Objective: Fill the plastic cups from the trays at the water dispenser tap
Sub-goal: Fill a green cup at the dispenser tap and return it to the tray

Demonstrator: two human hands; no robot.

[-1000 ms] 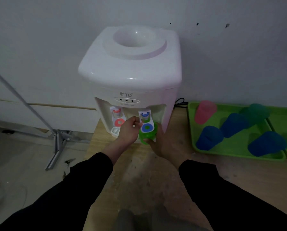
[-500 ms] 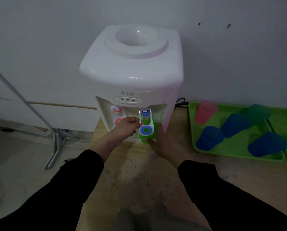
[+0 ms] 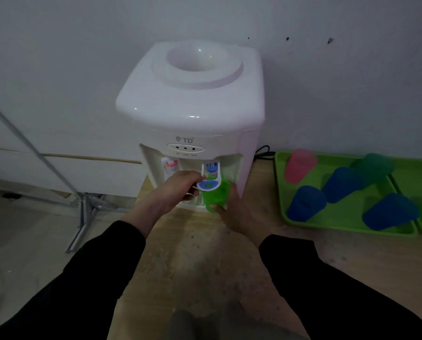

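I hold the green cup (image 3: 216, 196) upright, with its long axis vertical and its open mouth pointing up at the blue tap (image 3: 211, 168) of the water dispenser (image 3: 192, 106). The cup sits in the dispenser's right-hand bay, just above the tabletop (image 3: 205, 253). My right hand (image 3: 234, 209) wraps round its lower wall from the right, fingers curled on it. My left hand (image 3: 178, 190) pinches the white lever (image 3: 208, 185) of the blue tap, thumb and fingers closed on its edge.

The dispenser's front carries the letters "TD" (image 3: 185, 140) above a row of three small dots.

A second ago the lever's blue disc faced me almost flat; now it is tipped up and looks like a narrow oval. My left hand has slid across and hides the round red paddle under the red tap (image 3: 170, 165). The cup has kept its place.

To the right, a green tray (image 3: 347, 224) holds a pink cup (image 3: 299, 165) and several blue ones lying tilted.
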